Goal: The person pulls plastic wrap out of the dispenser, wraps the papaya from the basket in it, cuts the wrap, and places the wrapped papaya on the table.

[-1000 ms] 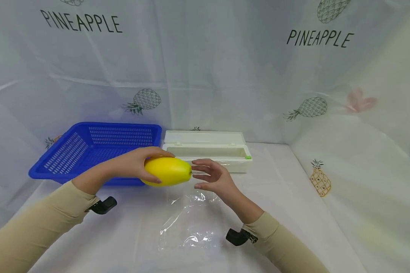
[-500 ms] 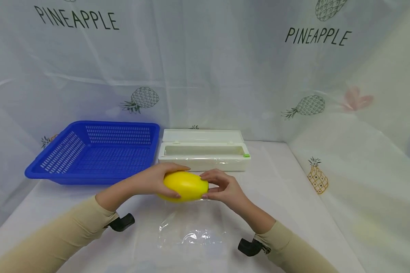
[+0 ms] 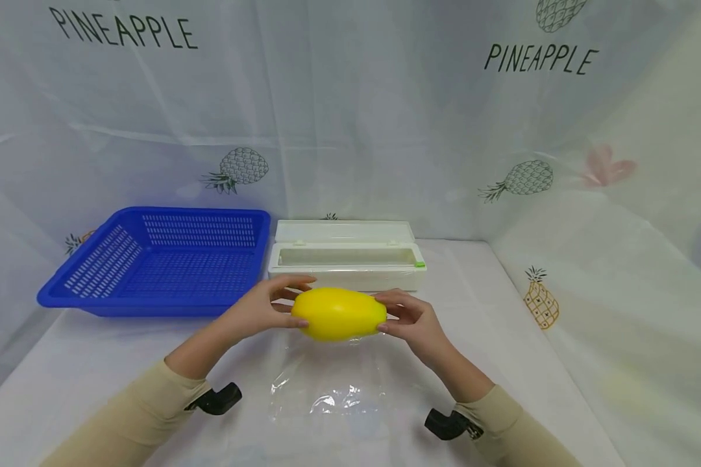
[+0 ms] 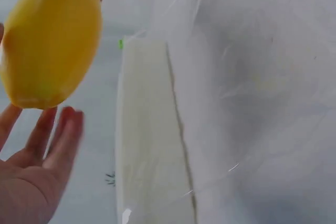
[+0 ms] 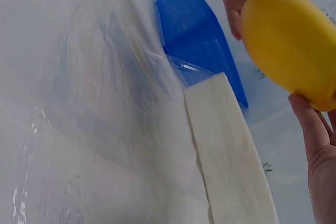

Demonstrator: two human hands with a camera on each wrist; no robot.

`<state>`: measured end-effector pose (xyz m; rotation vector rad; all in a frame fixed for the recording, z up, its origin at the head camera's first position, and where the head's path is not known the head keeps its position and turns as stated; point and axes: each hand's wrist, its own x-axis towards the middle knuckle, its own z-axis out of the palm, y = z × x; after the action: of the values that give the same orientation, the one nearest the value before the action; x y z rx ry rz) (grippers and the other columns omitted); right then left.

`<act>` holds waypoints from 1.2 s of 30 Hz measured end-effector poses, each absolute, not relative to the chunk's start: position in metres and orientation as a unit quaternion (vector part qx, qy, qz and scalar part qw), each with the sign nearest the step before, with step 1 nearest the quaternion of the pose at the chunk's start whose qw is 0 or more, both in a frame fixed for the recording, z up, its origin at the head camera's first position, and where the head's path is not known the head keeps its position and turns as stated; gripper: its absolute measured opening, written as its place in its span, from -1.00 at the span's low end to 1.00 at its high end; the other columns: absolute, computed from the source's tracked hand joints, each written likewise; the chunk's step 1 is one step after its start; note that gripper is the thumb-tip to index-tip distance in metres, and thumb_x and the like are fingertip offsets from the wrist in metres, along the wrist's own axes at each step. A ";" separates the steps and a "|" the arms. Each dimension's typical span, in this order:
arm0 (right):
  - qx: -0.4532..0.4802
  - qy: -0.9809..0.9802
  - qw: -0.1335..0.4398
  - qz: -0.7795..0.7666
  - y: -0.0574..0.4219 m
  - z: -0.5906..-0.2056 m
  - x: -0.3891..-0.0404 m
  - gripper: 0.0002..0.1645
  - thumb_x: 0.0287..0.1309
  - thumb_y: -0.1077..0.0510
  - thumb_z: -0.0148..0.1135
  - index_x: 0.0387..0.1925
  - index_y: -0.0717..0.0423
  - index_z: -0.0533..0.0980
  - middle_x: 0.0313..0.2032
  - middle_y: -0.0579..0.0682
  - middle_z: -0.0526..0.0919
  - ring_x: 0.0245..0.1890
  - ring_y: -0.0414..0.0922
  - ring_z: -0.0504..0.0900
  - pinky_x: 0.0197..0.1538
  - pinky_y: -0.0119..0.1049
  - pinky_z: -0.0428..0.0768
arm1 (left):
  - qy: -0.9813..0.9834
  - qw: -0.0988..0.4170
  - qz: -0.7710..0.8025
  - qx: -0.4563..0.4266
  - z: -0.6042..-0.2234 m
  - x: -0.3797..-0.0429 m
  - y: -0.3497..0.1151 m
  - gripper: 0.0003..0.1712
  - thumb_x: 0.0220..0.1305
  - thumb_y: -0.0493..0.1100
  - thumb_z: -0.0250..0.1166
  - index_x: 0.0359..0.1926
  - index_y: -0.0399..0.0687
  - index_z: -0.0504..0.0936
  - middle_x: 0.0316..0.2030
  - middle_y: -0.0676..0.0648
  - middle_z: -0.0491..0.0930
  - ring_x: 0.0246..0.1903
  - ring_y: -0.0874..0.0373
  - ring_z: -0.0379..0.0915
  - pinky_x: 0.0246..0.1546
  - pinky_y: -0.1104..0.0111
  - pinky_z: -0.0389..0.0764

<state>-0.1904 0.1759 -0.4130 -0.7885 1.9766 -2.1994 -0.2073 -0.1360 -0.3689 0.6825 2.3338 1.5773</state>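
Observation:
A smooth yellow papaya (image 3: 339, 314) is held sideways in front of the white cling film box (image 3: 350, 279). My right hand (image 3: 411, 321) pinches its right end between thumb and fingers, also seen in the right wrist view. At the other end, my left hand (image 3: 263, 310) touches the papaya with its thumb tip. In the left wrist view the fingers (image 4: 67, 135) of that hand are loosely spread, some apart from the fruit. Clear cling film (image 3: 327, 383) lies drawn out from the box over the table, below the papaya.
At the back left stands a blue plastic basket (image 3: 169, 301) with slotted walls. The box's lid (image 3: 344, 231) is raised, and a small green cutter (image 3: 420, 264) sits at its right end. A pineapple-printed curtain (image 3: 356, 117) hangs behind and at the right.
The papaya has come from beside the basket to the right, over the film. My right hand has taken hold of its right end, while the left hand has slid back and loosened.

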 end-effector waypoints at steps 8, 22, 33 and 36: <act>-0.185 0.698 0.054 -0.690 0.192 -0.421 -0.197 -0.50 0.10 0.30 0.39 0.12 0.22 0.54 0.15 0.07 0.54 0.10 -0.02 0.57 0.03 -0.19 0.59 | 0.793 0.127 0.571 0.168 -0.389 -0.202 -0.122 -0.36 0.05 -0.09 0.53 0.20 -0.02 0.58 0.15 -0.08 0.52 0.05 -0.06 0.48 -0.06 0.22 0.61; -0.134 0.779 0.098 -0.604 0.206 -0.439 -0.206 -0.50 0.04 0.21 0.47 0.07 0.16 0.59 0.05 0.05 0.60 0.10 0.04 0.55 0.05 -0.28 0.58 | 0.827 0.131 0.538 0.096 -0.419 -0.211 -0.099 -0.39 -0.06 -0.18 0.58 0.10 -0.11 0.65 0.03 -0.10 0.63 -0.07 -0.02 0.58 -0.03 0.19 0.60; -0.100 0.793 0.114 -0.591 0.210 -0.450 -0.213 -0.48 0.05 0.21 0.46 0.10 0.13 0.58 0.08 0.03 0.61 0.14 0.05 0.53 0.12 -0.19 0.54 | 0.829 0.138 0.530 0.109 -0.431 -0.221 -0.093 -0.39 -0.09 -0.17 0.59 0.06 -0.15 0.66 -0.01 -0.09 0.64 -0.12 0.02 0.59 -0.03 0.22 0.60; -0.094 0.792 0.119 -0.591 0.209 -0.446 -0.210 -0.47 0.06 0.20 0.46 0.10 0.16 0.57 0.09 0.06 0.61 0.14 0.06 0.53 0.12 -0.17 0.54 | 0.830 0.138 0.528 0.115 -0.432 -0.224 -0.093 -0.39 -0.09 -0.17 0.60 0.06 -0.17 0.66 -0.01 -0.10 0.64 -0.13 0.02 0.60 -0.03 0.21 0.60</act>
<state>-0.2104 0.2085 -0.4462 -0.2752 2.3169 -1.7285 -0.2236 -0.0926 -0.4325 0.3340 2.4004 1.5266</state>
